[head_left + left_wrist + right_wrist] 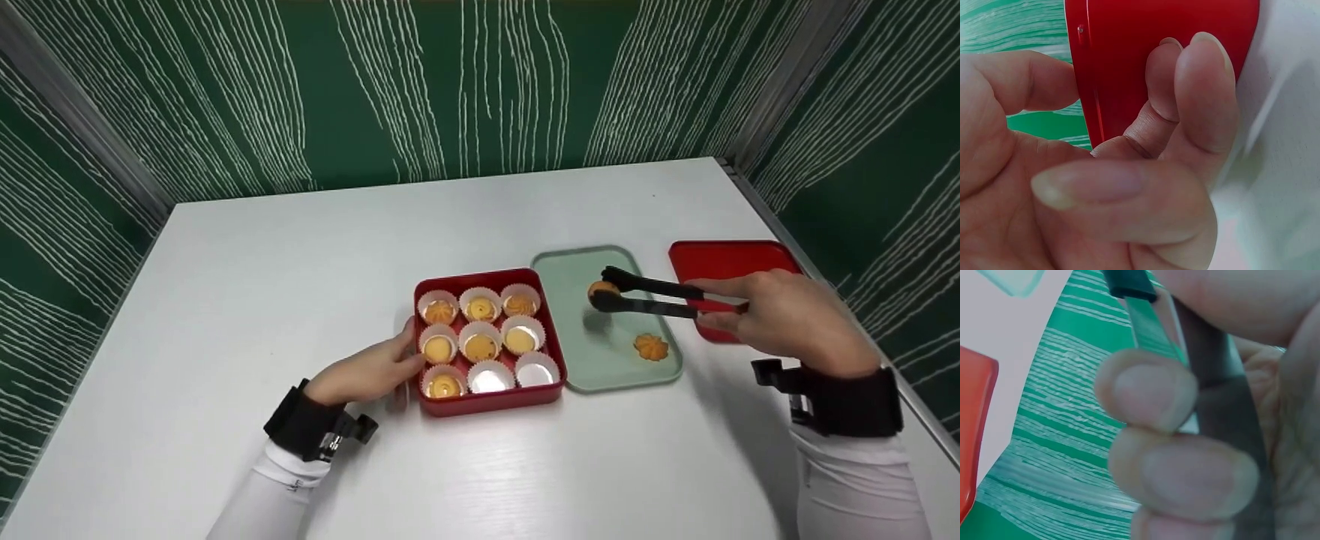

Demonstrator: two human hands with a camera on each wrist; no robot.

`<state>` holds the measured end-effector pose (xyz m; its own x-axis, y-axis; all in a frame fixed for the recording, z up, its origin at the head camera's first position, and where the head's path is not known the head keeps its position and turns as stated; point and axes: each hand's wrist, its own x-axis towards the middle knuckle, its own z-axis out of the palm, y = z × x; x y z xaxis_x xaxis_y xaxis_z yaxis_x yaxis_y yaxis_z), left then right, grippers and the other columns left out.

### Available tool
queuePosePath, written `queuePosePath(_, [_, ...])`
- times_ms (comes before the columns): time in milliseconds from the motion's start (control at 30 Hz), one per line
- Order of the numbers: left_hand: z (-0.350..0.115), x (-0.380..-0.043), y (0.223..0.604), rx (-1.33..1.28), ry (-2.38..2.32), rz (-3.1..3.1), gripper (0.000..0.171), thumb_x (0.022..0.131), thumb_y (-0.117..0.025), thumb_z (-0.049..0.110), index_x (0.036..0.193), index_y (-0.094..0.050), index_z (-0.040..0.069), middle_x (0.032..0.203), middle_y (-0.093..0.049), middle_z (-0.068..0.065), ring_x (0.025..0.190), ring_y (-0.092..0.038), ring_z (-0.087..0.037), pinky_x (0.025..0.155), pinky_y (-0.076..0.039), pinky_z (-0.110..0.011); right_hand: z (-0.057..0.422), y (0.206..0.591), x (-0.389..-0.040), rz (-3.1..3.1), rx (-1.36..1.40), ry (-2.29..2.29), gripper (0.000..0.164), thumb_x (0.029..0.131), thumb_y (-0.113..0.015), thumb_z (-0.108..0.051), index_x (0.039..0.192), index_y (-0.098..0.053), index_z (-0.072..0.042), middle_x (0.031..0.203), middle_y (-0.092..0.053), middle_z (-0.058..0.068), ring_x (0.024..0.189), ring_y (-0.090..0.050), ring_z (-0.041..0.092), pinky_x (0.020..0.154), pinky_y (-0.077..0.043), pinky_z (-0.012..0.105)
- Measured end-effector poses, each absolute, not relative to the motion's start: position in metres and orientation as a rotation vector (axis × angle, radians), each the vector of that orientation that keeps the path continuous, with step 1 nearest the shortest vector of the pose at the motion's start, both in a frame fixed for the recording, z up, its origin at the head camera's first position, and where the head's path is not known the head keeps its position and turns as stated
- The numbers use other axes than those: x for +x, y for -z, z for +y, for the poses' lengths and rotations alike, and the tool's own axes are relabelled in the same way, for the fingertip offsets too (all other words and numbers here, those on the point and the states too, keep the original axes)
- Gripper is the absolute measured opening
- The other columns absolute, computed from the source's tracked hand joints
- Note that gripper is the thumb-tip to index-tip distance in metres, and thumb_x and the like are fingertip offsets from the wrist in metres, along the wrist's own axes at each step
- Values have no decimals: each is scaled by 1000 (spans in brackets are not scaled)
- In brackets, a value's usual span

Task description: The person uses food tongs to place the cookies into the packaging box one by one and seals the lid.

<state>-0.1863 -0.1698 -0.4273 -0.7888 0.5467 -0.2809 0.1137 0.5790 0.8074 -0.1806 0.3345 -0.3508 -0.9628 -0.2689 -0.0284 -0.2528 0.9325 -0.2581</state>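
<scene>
A red square box (488,400) holds several white paper cups, most with cookies in them. Two cups in the front row, the middle cup (491,376) and the right cup (537,370), are empty. My left hand (371,371) grips the box's left wall, thumb at the rim; the left wrist view shows its other fingers bent beside the red wall (1123,34). In my right hand (787,315) are black-tipped metal tongs (660,307). Their tips pinch a round cookie (602,289) above the pale green tray (600,262). A flower-shaped cookie (651,347) lies on that tray.
Right of the green tray, a red tray or lid (731,259) lies partly under my right hand. Everything rests on a white table (300,255). Green panels with white lines (480,90) stand along the back and sides.
</scene>
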Motion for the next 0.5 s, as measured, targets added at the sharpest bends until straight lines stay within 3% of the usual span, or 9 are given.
queuePosePath(167, [-170,-187,427,529,-1153,2257,75,113,-43,23,166,5,1,100,-70,-12,66,-68,-28,67,-55,-38,321,350,-173,3184,-609,405,52,90,-83,-24,141,-70,-25,55,-45,-12,50,-41,11,47,-32,29])
queuePosePath(267, [-170,-188,427,514,-1152,2253,75,113,-44,24,166,5,0,93,-70,-8,65,-67,-26,64,-53,-36,308,352,-170,3234,-736,404,51,87,-87,-23,136,-74,-25,54,-39,-15,49,-37,8,46,-30,28])
queuePosePath(400, [-170,-187,428,505,-1118,2292,75,113,-45,25,166,2,-1,120,-68,-16,65,-63,-20,69,-50,-35,285,351,-167,3193,-819,374,53,83,-90,-25,134,-75,-26,53,-32,-12,51,-34,9,45,-28,28])
queuePosePath(500, [-170,-187,429,516,-1099,2319,75,113,-45,24,165,1,-3,136,-60,-20,66,-60,-17,74,-48,-35,268,351,-167,3128,-891,364,53,83,-90,-25,134,-74,-25,53,-34,-13,51,-35,9,44,-28,27])
